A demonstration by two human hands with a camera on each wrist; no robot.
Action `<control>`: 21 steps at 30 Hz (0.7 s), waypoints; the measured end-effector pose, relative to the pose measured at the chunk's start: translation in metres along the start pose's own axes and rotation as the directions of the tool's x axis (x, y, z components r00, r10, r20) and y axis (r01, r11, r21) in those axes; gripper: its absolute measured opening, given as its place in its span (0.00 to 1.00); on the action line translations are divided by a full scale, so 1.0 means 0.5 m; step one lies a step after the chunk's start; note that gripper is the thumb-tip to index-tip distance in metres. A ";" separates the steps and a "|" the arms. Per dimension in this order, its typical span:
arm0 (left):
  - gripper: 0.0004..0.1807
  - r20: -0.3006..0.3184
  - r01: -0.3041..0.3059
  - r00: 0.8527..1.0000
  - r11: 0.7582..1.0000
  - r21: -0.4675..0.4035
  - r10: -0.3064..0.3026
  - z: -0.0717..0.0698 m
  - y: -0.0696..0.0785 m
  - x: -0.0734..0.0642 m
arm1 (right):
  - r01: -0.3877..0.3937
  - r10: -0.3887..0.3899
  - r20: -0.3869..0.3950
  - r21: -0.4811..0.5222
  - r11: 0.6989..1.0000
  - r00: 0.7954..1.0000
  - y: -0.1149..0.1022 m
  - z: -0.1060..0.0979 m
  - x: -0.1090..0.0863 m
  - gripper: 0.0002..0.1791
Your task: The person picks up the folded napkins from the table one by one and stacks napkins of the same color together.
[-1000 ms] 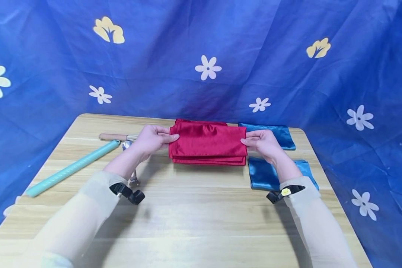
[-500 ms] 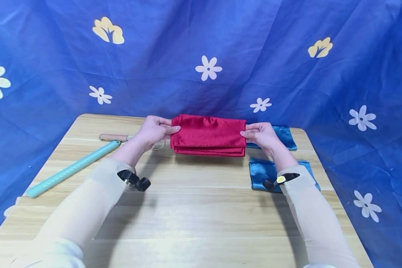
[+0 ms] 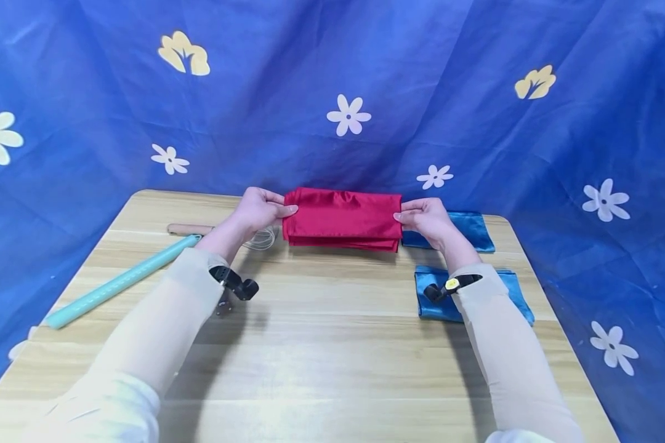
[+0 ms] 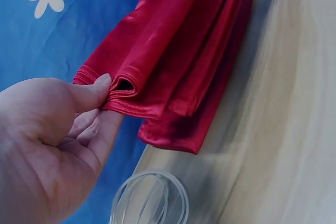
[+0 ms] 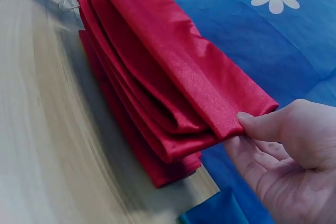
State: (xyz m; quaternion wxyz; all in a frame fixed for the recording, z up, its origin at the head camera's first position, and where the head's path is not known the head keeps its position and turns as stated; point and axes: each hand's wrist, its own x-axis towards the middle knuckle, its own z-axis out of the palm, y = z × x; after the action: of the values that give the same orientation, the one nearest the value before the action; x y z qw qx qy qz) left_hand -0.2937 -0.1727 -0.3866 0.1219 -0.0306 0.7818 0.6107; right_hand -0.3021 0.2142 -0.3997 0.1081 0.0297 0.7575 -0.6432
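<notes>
Our left hand [image 3: 258,211] and right hand [image 3: 429,220] pinch opposite ends of the red cloth [image 3: 343,214]; we should move both evenly.

- 2 arms reach forward and slant inward, the left arm [image 3: 155,326] toward the right and the right arm [image 3: 512,363] toward the left.
- Left hand [image 3: 255,212]: turned inward at the wrist [image 3: 218,246], pinching, thumb [image 4: 89,94] on the near side, fingers [image 4: 106,134] behind.
- Right hand [image 3: 431,223]: also turned inward, pinching, thumb [image 5: 265,126] on the near side, fingers [image 5: 245,161] behind.
- The 2 hands face each other, apart, at nearly the same height in the head view, thumbs pointing inward.
</notes>
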 end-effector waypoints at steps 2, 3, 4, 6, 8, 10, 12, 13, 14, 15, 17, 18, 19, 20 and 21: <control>0.26 -0.025 -0.010 1.000 0.999 0.040 0.011 -0.005 -0.001 0.007 | 0.005 -0.005 0.002 -0.003 1.000 1.000 -0.003 0.006 0.008 0.18; 0.26 -0.036 -0.012 0.999 0.998 0.060 0.014 -0.008 -0.001 0.010 | 0.006 -0.006 0.001 -0.002 1.000 1.000 -0.005 0.010 0.013 0.18; 0.26 -0.045 -0.014 0.999 0.997 0.077 0.017 -0.011 -0.003 0.013 | 0.008 -0.008 0.002 0.002 1.000 1.000 -0.006 0.013 0.017 0.18; 0.26 -0.054 -0.010 0.998 0.997 0.081 0.015 -0.015 -0.006 0.019 | 0.010 -0.010 0.008 0.011 1.000 1.000 -0.006 0.018 0.028 0.18; 0.25 -0.061 0.002 0.998 0.997 0.076 0.002 -0.016 -0.010 0.024 | 0.005 -0.005 0.010 0.005 1.000 1.000 -0.005 0.022 0.036 0.19; 0.26 -0.057 0.013 0.998 0.998 0.069 -0.009 -0.013 -0.014 0.029 | -0.008 0.008 0.005 -0.013 1.000 1.000 -0.001 0.022 0.042 0.20; 0.26 -0.057 0.019 0.998 0.996 0.084 -0.014 -0.007 -0.019 0.034 | -0.026 0.025 -0.002 -0.032 0.999 1.000 0.004 0.019 0.049 0.21; 0.26 -0.060 0.020 0.998 0.995 0.097 -0.014 -0.004 -0.021 0.036 | -0.033 0.032 -0.004 -0.037 0.999 0.999 0.008 0.018 0.052 0.21; 0.26 -0.063 0.018 0.998 0.995 0.103 -0.012 0.000 -0.022 0.039 | -0.037 0.037 -0.009 -0.046 0.998 0.999 0.011 0.017 0.055 0.21; 0.26 -0.067 0.009 0.998 0.992 0.124 -0.001 0.003 -0.024 0.042 | -0.038 0.037 -0.016 -0.050 0.998 0.999 0.013 0.015 0.058 0.21; 0.25 -0.084 -0.005 0.996 0.988 0.156 0.018 0.009 -0.026 0.048 | -0.033 0.031 -0.027 -0.058 0.998 0.999 0.018 0.014 0.064 0.20; 0.25 -0.095 -0.009 0.995 0.985 0.172 0.026 0.012 -0.028 0.052 | -0.029 0.028 -0.031 -0.060 0.998 0.999 0.020 0.014 0.067 0.20; 0.24 -0.103 -0.011 0.994 0.982 0.186 0.030 0.014 -0.029 0.056 | -0.026 0.024 -0.036 -0.063 0.998 0.999 0.023 0.014 0.070 0.19; 0.24 -0.110 -0.010 0.993 0.980 0.199 0.032 0.015 -0.031 0.059 | -0.024 0.022 -0.043 -0.067 0.997 0.999 0.025 0.015 0.074 0.19; 0.24 -0.116 -0.005 0.993 0.977 0.214 0.031 0.016 -0.033 0.063 | -0.024 0.021 -0.049 -0.070 0.997 0.999 0.028 0.017 0.077 0.18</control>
State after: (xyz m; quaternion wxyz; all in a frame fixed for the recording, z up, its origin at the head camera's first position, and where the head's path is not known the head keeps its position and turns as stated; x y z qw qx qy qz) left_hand -0.3197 -0.1658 -0.4111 0.0721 -0.0467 0.8489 0.5216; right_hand -0.3361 0.2048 -0.4221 0.0978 0.0499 0.7817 -0.6139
